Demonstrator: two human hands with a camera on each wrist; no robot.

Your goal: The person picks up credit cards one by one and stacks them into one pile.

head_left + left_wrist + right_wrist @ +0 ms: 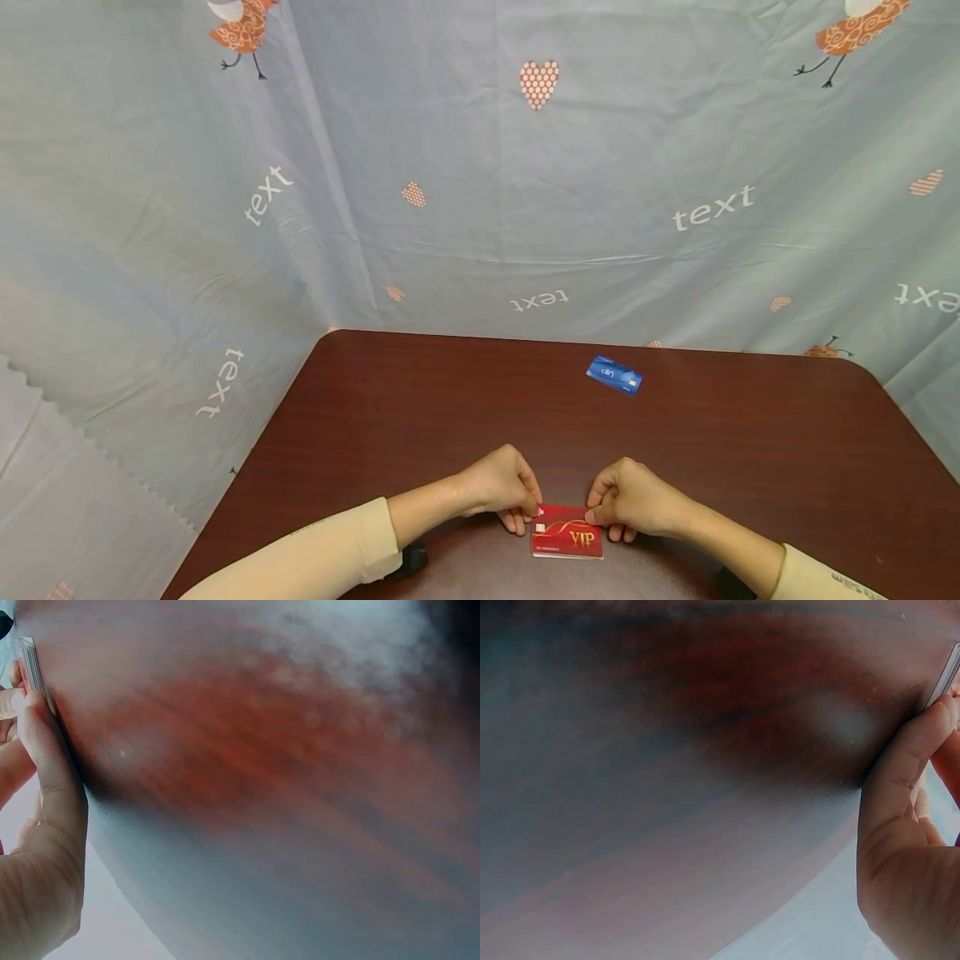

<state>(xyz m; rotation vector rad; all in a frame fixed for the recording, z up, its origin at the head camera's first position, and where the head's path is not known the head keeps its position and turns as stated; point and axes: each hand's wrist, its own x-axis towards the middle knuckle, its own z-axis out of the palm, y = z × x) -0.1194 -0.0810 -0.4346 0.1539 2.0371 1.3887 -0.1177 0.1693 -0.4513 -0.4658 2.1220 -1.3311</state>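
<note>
A small stack of cards (pixel 561 542) with a red VIP card on top is low in the head view, close over the dark red table. My left hand (pixel 501 483) pinches its left end between thumb and fingers. At the opposite end, my right hand (pixel 639 500) grips the upper right corner, thumb on the red face. Several layered edges of the stack (pixel 31 664) show in the left wrist view beside the left thumb. In the right wrist view the edge of the cards (pixel 943 675) shows just past the right thumb.
A blue VIP card (pixel 615 375) lies near the far edge of the table (pixel 450 383), right of centre. Behind the table hangs a pale blue curtain (pixel 465 150) printed with hearts, birds and words; it also runs along the left side.
</note>
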